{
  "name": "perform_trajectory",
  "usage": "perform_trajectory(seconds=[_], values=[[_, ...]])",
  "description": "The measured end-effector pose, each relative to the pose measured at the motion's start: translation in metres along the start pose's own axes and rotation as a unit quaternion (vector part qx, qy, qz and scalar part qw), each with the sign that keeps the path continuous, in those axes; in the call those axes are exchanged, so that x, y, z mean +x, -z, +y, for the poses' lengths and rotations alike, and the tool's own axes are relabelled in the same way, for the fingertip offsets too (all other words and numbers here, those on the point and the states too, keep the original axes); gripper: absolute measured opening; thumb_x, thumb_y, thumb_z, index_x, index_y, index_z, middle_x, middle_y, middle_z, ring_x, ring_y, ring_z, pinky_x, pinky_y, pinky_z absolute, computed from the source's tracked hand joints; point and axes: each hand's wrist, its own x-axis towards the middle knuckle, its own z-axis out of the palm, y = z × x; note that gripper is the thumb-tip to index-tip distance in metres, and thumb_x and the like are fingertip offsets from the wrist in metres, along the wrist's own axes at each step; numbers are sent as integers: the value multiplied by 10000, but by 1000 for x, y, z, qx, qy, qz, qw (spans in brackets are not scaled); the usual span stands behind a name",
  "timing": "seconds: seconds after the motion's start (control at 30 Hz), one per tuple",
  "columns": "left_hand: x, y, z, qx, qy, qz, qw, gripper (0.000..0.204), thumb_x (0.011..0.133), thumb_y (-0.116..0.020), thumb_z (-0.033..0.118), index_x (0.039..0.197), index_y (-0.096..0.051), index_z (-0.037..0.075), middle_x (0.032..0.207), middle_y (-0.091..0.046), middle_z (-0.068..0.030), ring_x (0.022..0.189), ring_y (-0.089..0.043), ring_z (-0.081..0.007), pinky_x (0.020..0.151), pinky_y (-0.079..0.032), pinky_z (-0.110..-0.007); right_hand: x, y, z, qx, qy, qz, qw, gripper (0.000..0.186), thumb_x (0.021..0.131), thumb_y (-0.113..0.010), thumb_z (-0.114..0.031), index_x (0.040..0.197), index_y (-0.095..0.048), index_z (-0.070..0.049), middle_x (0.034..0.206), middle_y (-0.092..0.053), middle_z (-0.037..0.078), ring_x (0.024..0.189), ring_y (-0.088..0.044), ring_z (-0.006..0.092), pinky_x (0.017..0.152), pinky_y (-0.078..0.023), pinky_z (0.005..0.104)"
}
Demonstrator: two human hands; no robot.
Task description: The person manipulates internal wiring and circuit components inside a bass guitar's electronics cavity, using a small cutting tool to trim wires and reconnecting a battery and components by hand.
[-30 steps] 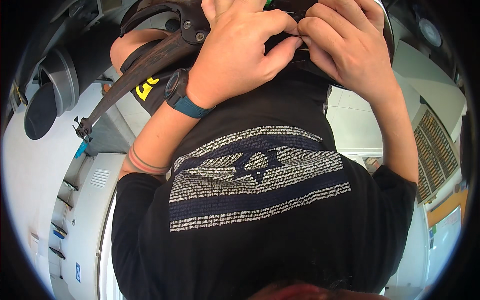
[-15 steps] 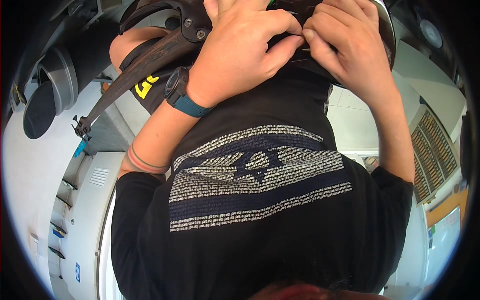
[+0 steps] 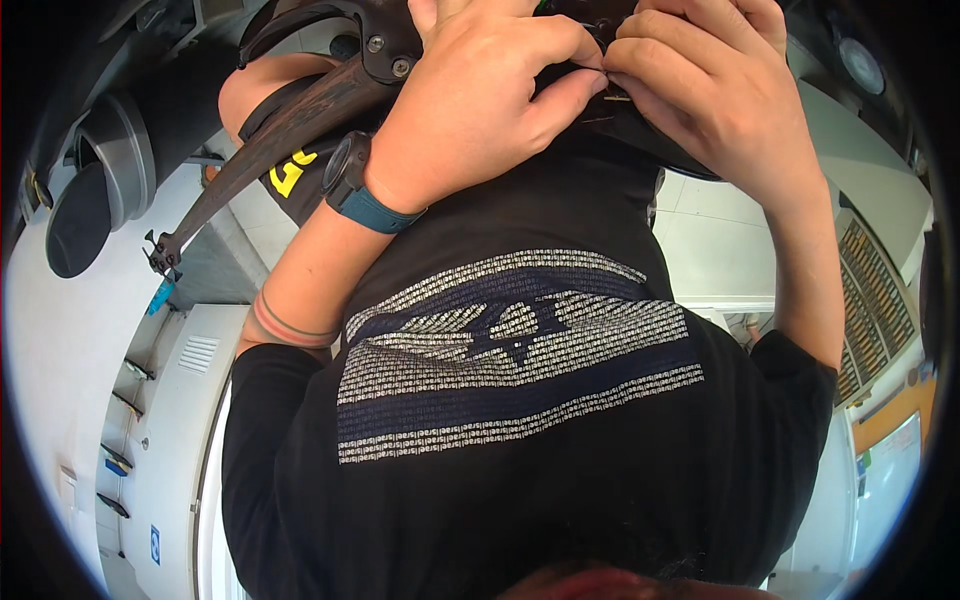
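Note:
A dark electric guitar or bass lies across my lap, its dark wooden neck (image 3: 275,140) running down and left to the headstock (image 3: 165,256) with its tuning pegs. Two round metal screws show where the neck meets the dark body (image 3: 390,28). Over the body, my left hand (image 3: 490,95) is closed, thumb and forefinger pinched together at their tips. Fingertip to fingertip with it is my right hand (image 3: 710,85), its fingers also closed in a pinch. Whatever sits between the fingertips is too small to make out. The hands hide much of the body.
A grey rounded bin-like object (image 3: 115,165) stands at the left. Near it is a white door-like panel (image 3: 165,420) with several small items beside it. A cabinet with many small drawers (image 3: 870,300) stands at the right, above a whiteboard (image 3: 895,480).
My right hand and forearm have shifted a little to the right, and the wrist has turned. The fingertips stay close to my left hand, which has hardly moved.

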Motion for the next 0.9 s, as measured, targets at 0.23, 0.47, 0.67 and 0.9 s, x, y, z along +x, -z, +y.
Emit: perform_trajectory(seconds=[0.23, 0.47, 0.67, 0.9], values=[[1, 2, 0, -6, 3, -5, 1000, 119, 902, -853, 114, 997, -793, 77, 1455, -652, -134, 1561, -428, -426, 1252, -201, -726, 0, -6, 10, -23, 86, 45, 995, 189, 800, -828, -261, 919, -736, -146, 937, -714, -51, 1025, -674, 167, 985, -421, 419], [0, 2, -1, -20, 17, -16, 1000, 111, 904, -854, 113, 997, -802, 82, 1447, -657, -134, 1558, -431, -428, 1252, -197, -730, 8, -1, 15, 65, 78, -7, 995, 171, 790, -837, -211, 866, -700, -141, 871, -661, -37, 984, -638, 199, 954, -413, 433], [-1, -3, -5, 2, -18, 9, 1000, 109, 892, -869, 123, 978, -810, 90, 1441, -661, -138, 1543, -444, -435, 1244, -207, -722, 9, 9, 13, 92, 20, -100, 990, 136, 800, -831, -161, 840, -707, -121, 866, -654, -5, 988, -623, 231, 957, -413, 441], [2, 4, -3, -20, 8, -8, 1000, 107, 892, -868, 120, 973, -807, 87, 1430, -673, -140, 1528, -455, -432, 1234, -227, -698, 0, 5, 14, 109, -26, -28, 993, 182, 796, -861, -143, 938, -748, -124, 942, -714, -3, 1033, -627, 238, 990, -416, 440]])
